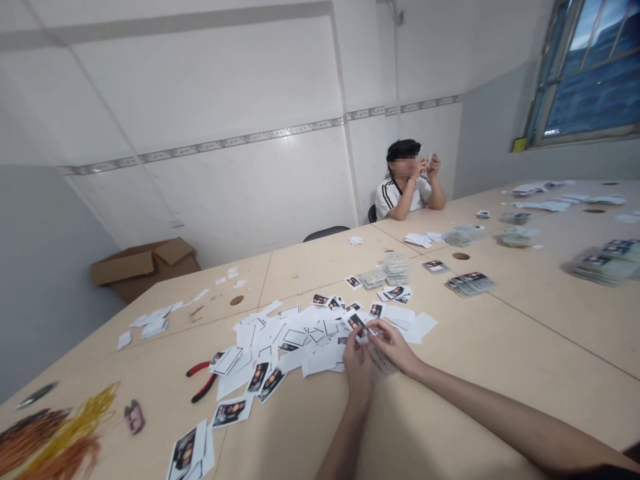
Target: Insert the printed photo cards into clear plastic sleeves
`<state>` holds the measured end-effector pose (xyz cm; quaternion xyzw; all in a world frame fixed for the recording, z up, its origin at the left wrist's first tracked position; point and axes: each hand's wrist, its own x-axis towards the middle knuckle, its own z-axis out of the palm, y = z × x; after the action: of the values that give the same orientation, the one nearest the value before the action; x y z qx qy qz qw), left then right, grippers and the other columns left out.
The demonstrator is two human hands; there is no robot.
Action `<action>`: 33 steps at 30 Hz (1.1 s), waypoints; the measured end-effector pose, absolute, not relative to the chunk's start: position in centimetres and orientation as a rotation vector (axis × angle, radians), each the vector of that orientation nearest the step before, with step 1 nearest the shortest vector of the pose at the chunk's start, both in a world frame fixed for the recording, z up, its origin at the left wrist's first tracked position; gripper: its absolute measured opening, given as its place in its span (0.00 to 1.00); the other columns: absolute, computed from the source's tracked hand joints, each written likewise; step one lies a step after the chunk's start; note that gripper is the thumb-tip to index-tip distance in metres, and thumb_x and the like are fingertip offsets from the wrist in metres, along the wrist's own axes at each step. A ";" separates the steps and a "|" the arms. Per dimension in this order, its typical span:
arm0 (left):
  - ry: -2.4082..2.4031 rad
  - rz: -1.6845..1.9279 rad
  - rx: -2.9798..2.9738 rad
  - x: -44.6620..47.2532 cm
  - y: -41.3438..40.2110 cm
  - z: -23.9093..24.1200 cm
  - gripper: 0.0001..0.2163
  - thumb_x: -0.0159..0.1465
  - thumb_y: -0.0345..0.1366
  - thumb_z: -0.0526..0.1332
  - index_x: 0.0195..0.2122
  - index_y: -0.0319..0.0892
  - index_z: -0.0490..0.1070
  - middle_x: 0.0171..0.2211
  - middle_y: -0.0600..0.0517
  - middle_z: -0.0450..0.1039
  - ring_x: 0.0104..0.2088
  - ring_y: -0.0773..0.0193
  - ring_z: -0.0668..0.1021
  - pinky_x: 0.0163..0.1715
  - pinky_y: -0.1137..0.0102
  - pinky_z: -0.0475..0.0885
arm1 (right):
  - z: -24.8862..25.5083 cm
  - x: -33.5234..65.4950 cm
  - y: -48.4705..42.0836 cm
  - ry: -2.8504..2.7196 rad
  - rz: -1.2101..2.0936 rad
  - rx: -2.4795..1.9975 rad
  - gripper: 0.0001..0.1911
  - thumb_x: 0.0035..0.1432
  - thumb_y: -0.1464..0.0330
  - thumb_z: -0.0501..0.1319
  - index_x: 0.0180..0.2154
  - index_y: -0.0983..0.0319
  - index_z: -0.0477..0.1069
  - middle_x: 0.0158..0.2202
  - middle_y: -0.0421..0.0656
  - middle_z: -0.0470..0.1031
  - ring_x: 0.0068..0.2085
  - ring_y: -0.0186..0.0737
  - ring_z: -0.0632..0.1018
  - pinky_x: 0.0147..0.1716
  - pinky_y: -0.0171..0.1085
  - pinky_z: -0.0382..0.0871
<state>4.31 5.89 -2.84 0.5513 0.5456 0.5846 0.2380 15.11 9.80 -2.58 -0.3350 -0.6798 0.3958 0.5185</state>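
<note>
My left hand [358, 365] is closed on a small printed card [355, 321], white-edged with a dark picture. My right hand [393, 345] meets it from the right, fingers pinched at the card's edge. Under my hands lies a transparent plastic packet [384, 362], partly covered by them. Just left of my hands, many loose paper cards [295, 337] spread in an overlapping heap, some with dark pictures, others white with black outlines. Beyond my hands are stacked clear packets [397, 268].
Red-and-black-handled pliers [203, 381] rest left of the heap. Farther left are purple snips [134, 417] and yellow and orange cords [75, 427]. More packets [471, 283] stand right. A co-worker [407, 183] sits across the table. A cardboard box [145, 263] is beyond its edge.
</note>
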 end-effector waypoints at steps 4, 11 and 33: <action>1.503 1.578 1.509 4.6 5.4 -2.4 0.19 0.51 0.24 0.49 0.45 0.42 0.63 0.31 0.52 0.70 0.32 0.65 0.71 0.35 0.70 0.66 | -2.3 15.2 9.9 -1.615 0.915 -0.798 0.08 0.52 0.64 0.53 0.30 0.62 0.66 0.34 0.43 0.68 0.38 0.39 0.69 0.33 0.33 0.63; 1.456 1.678 1.385 5.0 5.4 -2.2 0.16 0.54 0.33 0.54 0.44 0.41 0.59 0.29 0.52 0.67 0.32 0.65 0.71 0.37 0.69 0.65 | -2.3 15.2 9.9 -1.700 0.950 -0.742 0.08 0.51 0.65 0.54 0.28 0.63 0.67 0.32 0.44 0.69 0.36 0.38 0.70 0.33 0.34 0.63; 1.512 1.773 1.450 4.5 5.7 -2.7 0.12 0.55 0.27 0.49 0.41 0.41 0.61 0.36 0.48 0.66 0.39 0.63 0.70 0.37 0.68 0.66 | -1.8 15.1 9.3 -1.755 0.965 -0.730 0.12 0.48 0.65 0.58 0.36 0.61 0.65 0.36 0.43 0.68 0.39 0.39 0.69 0.37 0.36 0.62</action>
<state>4.53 5.73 -2.71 0.5179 0.5401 0.6333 0.1973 15.10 9.27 -1.83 -0.2997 -0.7205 0.3963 0.4837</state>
